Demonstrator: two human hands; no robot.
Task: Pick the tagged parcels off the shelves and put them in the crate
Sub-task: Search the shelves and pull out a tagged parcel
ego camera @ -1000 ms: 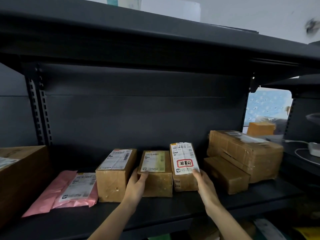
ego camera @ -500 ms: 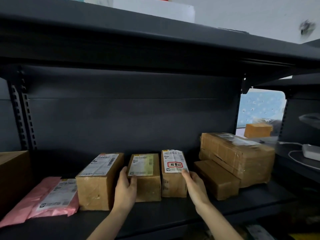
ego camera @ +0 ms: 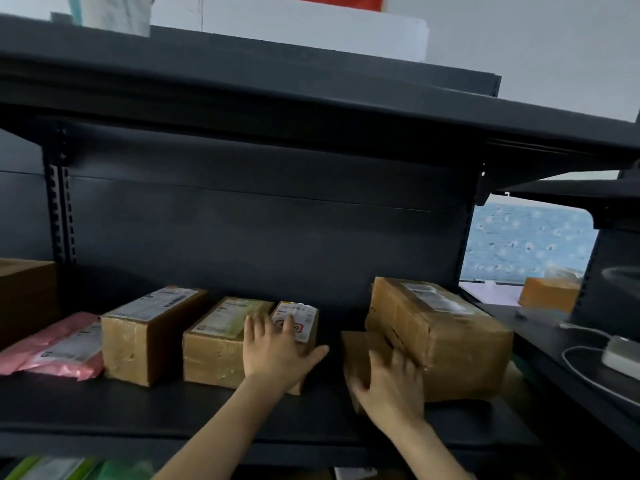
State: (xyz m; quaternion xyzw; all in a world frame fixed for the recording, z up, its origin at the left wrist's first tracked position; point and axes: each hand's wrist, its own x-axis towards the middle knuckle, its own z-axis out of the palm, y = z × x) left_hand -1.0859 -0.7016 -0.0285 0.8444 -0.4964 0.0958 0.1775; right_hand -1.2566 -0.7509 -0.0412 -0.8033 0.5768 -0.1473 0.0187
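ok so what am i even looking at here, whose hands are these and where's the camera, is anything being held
No machine here: these are a person's two bare hands, filmed by one wide-angle camera worn on the head, looking forward and down along the arms. In front is a dark metal shelf holding parcels. From the left: a brown box, a pink mailer bag, a white-labelled box, a green-labelled box and a narrow parcel with a red-marked label. Further right, a large taped box rests partly on a flatter box. The left hand lies with spread fingers over the narrow parcel, touching it, not gripping. The right hand, blurred, touches the flatter box with straight fingers. Nothing is held up off the shelf.
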